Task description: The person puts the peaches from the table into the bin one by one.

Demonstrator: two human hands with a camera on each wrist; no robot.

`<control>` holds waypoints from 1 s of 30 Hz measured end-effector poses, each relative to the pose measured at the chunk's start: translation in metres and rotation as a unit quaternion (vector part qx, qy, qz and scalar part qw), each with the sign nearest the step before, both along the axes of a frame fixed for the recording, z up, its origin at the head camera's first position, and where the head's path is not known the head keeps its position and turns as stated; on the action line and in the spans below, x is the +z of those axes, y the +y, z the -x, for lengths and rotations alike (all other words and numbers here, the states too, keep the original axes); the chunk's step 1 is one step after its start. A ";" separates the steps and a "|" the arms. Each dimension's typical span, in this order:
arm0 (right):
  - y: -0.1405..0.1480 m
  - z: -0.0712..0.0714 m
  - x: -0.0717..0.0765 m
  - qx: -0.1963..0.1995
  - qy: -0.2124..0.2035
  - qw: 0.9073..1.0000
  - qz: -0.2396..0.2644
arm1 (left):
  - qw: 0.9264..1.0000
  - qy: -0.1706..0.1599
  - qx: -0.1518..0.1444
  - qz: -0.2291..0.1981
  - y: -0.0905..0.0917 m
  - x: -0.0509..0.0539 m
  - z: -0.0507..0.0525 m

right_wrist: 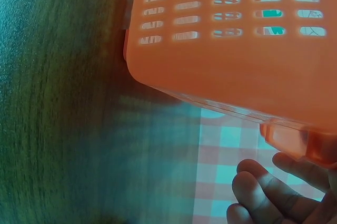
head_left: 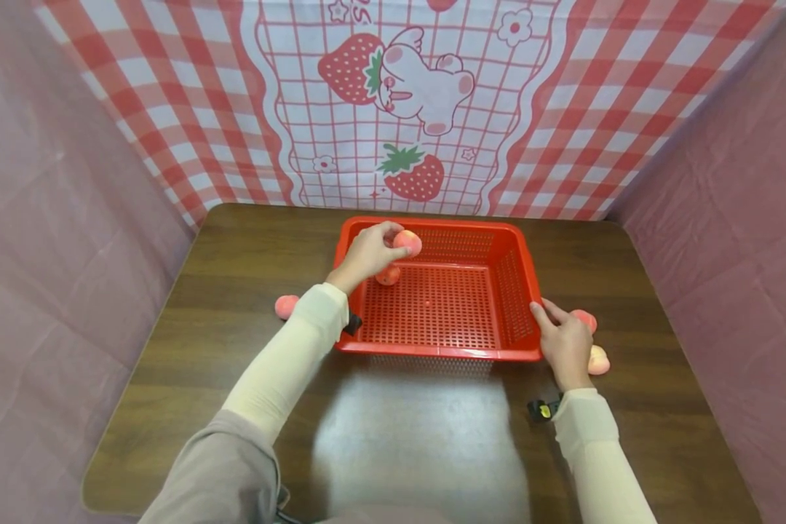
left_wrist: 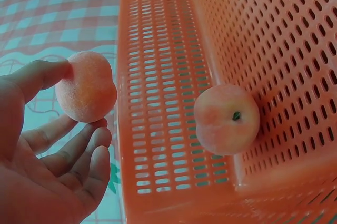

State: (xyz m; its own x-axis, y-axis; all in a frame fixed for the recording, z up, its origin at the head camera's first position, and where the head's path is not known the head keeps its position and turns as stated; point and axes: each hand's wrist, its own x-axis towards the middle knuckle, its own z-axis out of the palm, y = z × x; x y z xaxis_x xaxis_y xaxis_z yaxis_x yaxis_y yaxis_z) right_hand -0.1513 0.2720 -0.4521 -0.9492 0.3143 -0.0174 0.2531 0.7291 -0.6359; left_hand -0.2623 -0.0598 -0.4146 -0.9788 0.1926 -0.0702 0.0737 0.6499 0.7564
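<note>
A red perforated basket (head_left: 432, 351) stands on the wooden table. Over its left back part, my left hand (head_left: 367, 255) pinches a pink-yellow peach (head_left: 407, 244) between thumb and fingers; in the left wrist view the hand (left_wrist: 58, 139) holds this peach (left_wrist: 87, 87) by its sides. Below it, another peach (head_left: 388, 275) lies in the basket, also visible in the left wrist view as a peach (left_wrist: 227, 119) with a dark stem pit. My right hand (head_left: 563, 342) grips the basket's right rim, thumb on top; in the right wrist view its fingers (right_wrist: 263, 192) are curled beside the basket's edge.
Right of the basket, beside my right hand, lie two peaches, one red (head_left: 584, 320) and one paler (head_left: 599, 360). A pink peach (head_left: 286, 306) lies left of the basket. A checked cloth (head_left: 203, 94) with strawberries hangs behind the table (head_left: 236, 247).
</note>
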 end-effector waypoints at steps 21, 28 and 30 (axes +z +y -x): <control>-0.001 0.002 -0.001 0.002 0.010 1.000 -0.010 | 0.994 0.029 -0.038 0.094 0.007 -0.019 0.007; 0.000 0.001 -0.001 -0.002 0.005 1.000 -0.007 | 0.984 0.032 -0.078 0.156 0.014 -0.025 0.012; 0.000 0.000 -0.001 0.000 0.012 1.000 -0.009 | 0.982 0.033 -0.083 0.167 0.016 -0.026 0.014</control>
